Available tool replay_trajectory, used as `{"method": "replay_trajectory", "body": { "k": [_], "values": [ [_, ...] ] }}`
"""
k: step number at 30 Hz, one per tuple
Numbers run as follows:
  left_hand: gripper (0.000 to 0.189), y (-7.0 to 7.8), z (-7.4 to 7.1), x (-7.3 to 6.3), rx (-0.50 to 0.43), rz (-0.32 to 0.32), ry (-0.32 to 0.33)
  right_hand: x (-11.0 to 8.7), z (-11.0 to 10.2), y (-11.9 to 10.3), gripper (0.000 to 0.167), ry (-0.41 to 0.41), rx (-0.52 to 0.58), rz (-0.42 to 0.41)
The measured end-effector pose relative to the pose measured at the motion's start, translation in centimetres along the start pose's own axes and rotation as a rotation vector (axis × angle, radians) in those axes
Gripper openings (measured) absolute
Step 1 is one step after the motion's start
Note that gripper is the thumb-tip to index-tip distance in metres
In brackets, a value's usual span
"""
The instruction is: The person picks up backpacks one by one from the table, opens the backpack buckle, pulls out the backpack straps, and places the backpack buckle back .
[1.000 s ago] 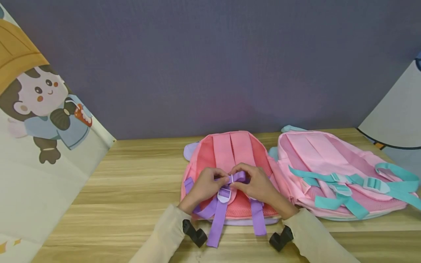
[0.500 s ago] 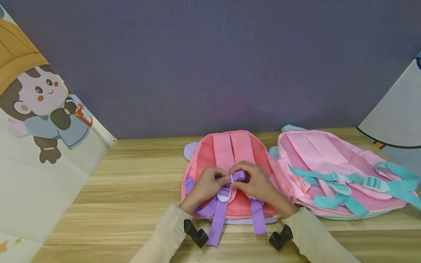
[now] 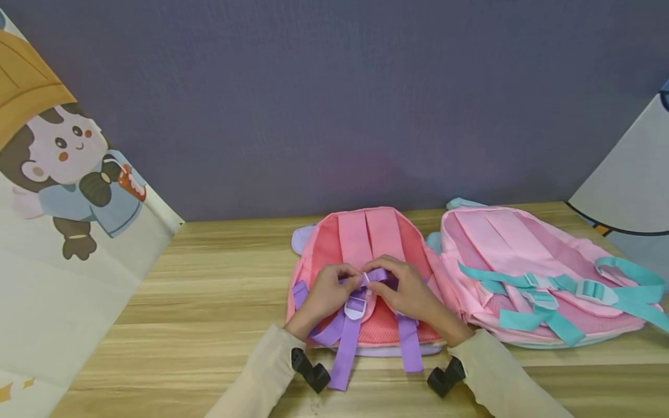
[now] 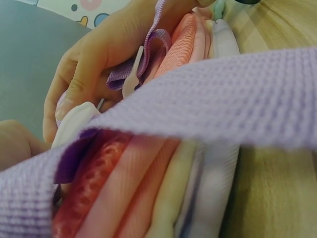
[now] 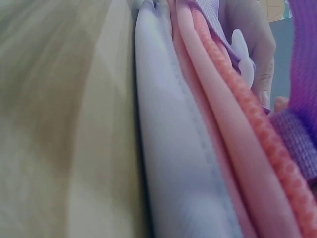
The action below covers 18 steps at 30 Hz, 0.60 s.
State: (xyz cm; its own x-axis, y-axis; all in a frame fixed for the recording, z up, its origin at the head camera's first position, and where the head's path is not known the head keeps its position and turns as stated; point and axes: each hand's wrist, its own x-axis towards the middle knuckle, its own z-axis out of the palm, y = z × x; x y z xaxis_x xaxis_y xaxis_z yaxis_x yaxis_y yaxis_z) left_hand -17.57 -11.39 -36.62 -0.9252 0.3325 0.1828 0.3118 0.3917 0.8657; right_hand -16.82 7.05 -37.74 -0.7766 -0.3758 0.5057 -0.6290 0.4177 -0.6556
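Note:
In the head view a coral-pink backpack (image 3: 384, 232) lies back side up, its purple webbing straps loose. Over its middle my left hand (image 3: 328, 293) pinches a purple strap beside a small white sternum-strap buckle (image 3: 366, 278). My right hand (image 3: 410, 292) holds the purple webbing (image 3: 377, 275) on the buckle's other side, fingers and thumb bent around it. Just below, a white strap adjuster (image 3: 355, 308) sits on a hanging purple strap (image 3: 345, 354). Fingertips partly hide the buckle. In the left wrist view the right hand (image 4: 94, 59) shows behind a blurred purple strap (image 4: 223, 99).
A light-pink backpack (image 3: 514, 238) with teal straps (image 3: 567, 331) lies against the right side of the coral one. The wooden table (image 3: 209, 278) meets a dark blue-grey panel (image 3: 334, 104) behind. A cartoon-printed sheet (image 3: 47, 302) stands at the left.
Both hands stay over the backpack with the strap. The white buckle between the fingertips has shifted slightly up and left and tilted; the right thumb now sits a little lower on the webbing.

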Motion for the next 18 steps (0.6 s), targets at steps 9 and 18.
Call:
{"method": "replay_trajectory", "body": {
  "k": [9,18],
  "values": [
    [0.012,-0.17,0.06,0.08,0.007,0.004,0.037,-0.04,-0.02,-0.09,0.021,0.015,0.023,0.05],
    [0.013,0.03,-0.09,0.04,-0.003,-0.006,0.035,-0.06,0.02,-0.17,0.015,0.04,0.023,0.042]
  ]
}}
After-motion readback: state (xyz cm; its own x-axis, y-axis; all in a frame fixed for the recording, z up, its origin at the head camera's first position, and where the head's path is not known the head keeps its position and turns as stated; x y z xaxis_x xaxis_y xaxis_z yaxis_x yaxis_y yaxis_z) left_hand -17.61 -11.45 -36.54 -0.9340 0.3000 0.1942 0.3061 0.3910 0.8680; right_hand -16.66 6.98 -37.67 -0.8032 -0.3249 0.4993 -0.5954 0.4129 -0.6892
